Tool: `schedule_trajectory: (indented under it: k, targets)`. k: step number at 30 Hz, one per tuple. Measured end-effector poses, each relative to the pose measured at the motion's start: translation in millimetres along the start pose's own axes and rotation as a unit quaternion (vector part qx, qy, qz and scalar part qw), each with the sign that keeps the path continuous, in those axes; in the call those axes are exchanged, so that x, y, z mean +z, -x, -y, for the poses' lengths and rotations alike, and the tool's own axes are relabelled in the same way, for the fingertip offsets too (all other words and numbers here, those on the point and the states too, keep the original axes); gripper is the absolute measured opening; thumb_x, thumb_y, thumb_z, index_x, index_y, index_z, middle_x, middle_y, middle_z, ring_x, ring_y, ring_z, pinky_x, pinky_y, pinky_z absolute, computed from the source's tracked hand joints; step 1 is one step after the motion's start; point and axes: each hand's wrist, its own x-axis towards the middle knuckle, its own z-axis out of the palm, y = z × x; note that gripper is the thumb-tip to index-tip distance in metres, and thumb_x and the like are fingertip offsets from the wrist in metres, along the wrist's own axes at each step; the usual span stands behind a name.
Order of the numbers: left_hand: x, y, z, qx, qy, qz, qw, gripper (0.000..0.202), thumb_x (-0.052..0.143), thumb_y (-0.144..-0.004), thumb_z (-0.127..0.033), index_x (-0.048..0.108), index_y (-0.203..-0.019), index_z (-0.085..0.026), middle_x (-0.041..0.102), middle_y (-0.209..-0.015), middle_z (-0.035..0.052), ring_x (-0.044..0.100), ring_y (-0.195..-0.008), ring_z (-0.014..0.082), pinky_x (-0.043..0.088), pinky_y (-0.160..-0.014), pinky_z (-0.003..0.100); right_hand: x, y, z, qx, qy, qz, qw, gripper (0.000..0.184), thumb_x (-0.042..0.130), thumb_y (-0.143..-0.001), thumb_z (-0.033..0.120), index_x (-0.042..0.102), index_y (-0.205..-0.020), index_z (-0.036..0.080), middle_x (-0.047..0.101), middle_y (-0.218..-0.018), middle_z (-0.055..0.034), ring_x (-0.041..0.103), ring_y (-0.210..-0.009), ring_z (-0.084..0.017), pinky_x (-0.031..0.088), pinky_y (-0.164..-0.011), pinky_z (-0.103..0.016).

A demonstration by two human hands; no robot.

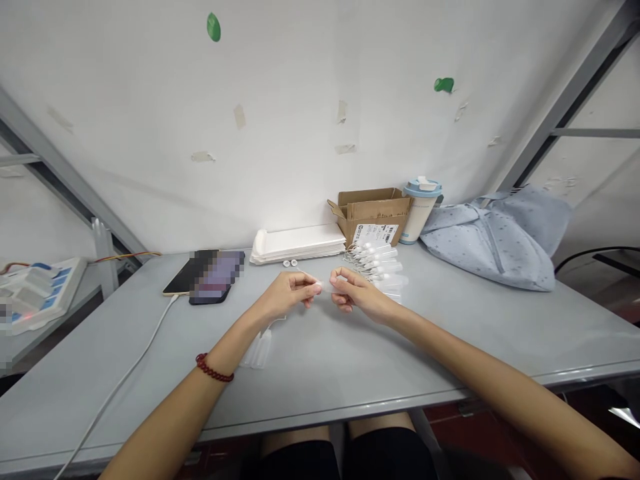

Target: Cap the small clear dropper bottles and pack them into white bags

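Over the middle of the table, my left hand (290,295) and my right hand (361,295) meet with fingertips pinched. A small translucent plastic tube (326,287) is gripped between them, the left fingers at its whitish end and the right fingers round its other end. A thin white cord appears to run from it behind the left hand. Just beyond my right hand lies a row of several similar clear tubes (387,267) with white cords. More clear tubes (260,350) lie beside my left forearm, partly hidden by it. Two small white round pieces (290,264) rest behind my left hand.
A stack of white padded envelopes (300,241) lies along the wall, beside an open cardboard box (375,213) and a cup with a blue lid (420,210). A blue cloth bag (493,240) is at right. Two phones (217,277) and a white cable (143,357) are left.
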Motion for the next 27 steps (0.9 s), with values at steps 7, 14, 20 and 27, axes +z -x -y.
schedule_trajectory:
  k: [7, 14, 20, 27]
  targets:
    - [1.1, -0.1, 1.1, -0.039, 0.038, 0.017, 0.998, 0.04, 0.059, -0.076, -0.052, 0.063, -0.073, -0.013, 0.061, -0.073, 0.0045, 0.055, -0.058, 0.012, 0.048, -0.055, 0.027, -0.4, 0.1, 1.0, -0.003, 0.01, -0.001, 1.0, 0.03, 0.052, -0.083, 0.048, 0.036, -0.081, 0.022, 0.041, -0.053, 0.009, 0.035, -0.047, -0.006, 0.028, -0.049, -0.021]
    - [2.8, -0.6, -3.5, -0.068, 0.085, -0.031, 0.994, 0.038, 0.06, -0.076, -0.049, 0.061, -0.067, -0.012, 0.054, -0.062, 0.0008, 0.05, -0.05, 0.0091, 0.045, -0.051, 0.025, -2.6, -3.2, -8.2, -0.142, 0.265, -0.15, 0.942, 0.029, 0.059, -0.079, 0.044, 0.05, -0.093, 0.02, 0.055, -0.072, 0.0003, 0.049, -0.062, -0.012, 0.039, -0.056, -0.025]
    - [2.5, -0.3, -4.8, -0.057, 0.08, -0.042, 0.994, 0.036, 0.061, -0.075, -0.047, 0.059, -0.066, -0.012, 0.053, -0.063, 0.0, 0.048, -0.05, 0.0081, 0.044, -0.052, 0.024, -2.7, -3.4, -10.5, -0.197, 0.373, -0.18, 0.889, 0.022, 0.053, -0.083, 0.034, 0.063, -0.091, 0.016, 0.064, -0.076, -0.0042, 0.054, -0.066, -0.014, 0.041, -0.061, -0.026]
    - [2.0, -0.5, -4.6, -0.005, 0.07, -0.033, 0.997, 0.031, 0.064, -0.073, -0.044, 0.061, -0.069, -0.013, 0.056, -0.07, 0.0018, 0.052, -0.06, 0.0102, 0.047, -0.059, 0.026, -3.3, 0.2, -2.0, -0.153, 0.32, -0.164, 0.92, 0.022, 0.051, -0.084, 0.034, 0.062, -0.079, 0.016, 0.058, -0.063, -0.0008, 0.051, -0.06, -0.013, 0.037, -0.058, -0.025]
